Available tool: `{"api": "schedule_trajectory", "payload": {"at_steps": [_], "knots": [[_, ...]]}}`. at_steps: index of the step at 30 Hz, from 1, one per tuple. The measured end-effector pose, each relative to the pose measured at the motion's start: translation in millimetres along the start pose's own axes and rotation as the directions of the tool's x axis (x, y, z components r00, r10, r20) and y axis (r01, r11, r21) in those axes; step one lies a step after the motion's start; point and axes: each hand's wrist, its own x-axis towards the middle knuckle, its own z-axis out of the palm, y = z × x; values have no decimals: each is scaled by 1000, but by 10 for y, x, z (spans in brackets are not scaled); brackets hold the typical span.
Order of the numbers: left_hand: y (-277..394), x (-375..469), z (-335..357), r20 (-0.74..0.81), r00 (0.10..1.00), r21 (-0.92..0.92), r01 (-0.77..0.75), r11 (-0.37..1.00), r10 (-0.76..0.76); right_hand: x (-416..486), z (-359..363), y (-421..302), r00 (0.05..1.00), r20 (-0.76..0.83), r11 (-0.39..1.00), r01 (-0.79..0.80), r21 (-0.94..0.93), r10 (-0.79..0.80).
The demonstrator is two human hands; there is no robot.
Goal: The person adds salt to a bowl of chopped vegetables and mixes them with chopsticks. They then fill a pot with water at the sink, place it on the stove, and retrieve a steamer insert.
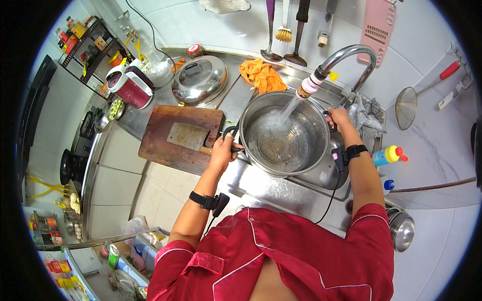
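A large stainless steel pot point(249, 150) stands over the sink, its two black side handles gripped by my hands. My left hand point(223, 149) is closed around the left handle, close to the cutting board. On the far right side, my right hand point(339, 118) holds the other black handle point(331, 121). Water point(289, 110) streams from the curved chrome faucet point(367, 50) through a pink-banded nozzle point(311, 83) into the pot. Clear water with froth covers the pot's bottom.
A wooden cutting board point(158, 139) bears a cleaver point(187, 136) beside my left hand. Behind lie a domed steel lid point(201, 81) and an orange cloth point(261, 75). Metal-mesh cloths point(363, 116) and a yellow-capped bottle point(386, 155) flank the sink's right. Utensils, including a ladle point(270, 54), hang on the wall.
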Motion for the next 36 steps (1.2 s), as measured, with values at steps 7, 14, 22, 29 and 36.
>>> {"api": "schedule_trajectory", "payload": {"at_steps": [7, 14, 22, 29, 36], "knots": [[32, 6, 17, 0, 1000, 18, -15, 1000, 15, 15, -2, -3, 1000, -7, 1000, -7, -17, 7], [25, -20, 34, -17, 999, 33, -26, 999, 27, 42, -6, 6, 1000, 14, 1000, 3, -17, -3], [18, -40, 73, -29, 999, 20, -21, 1000, 22, 71, -24, -54, 998, 60, 1000, -4, -27, 6], [-37, -24, 91, -42, 998, 41, -37, 999, 38, 185, 10, -207, 999, 36, 999, 28, 45, -30], [-32, -95, 88, -48, 998, 32, -43, 999, 45, 58, -30, -187, 998, 50, 998, 40, 49, -42]]}}
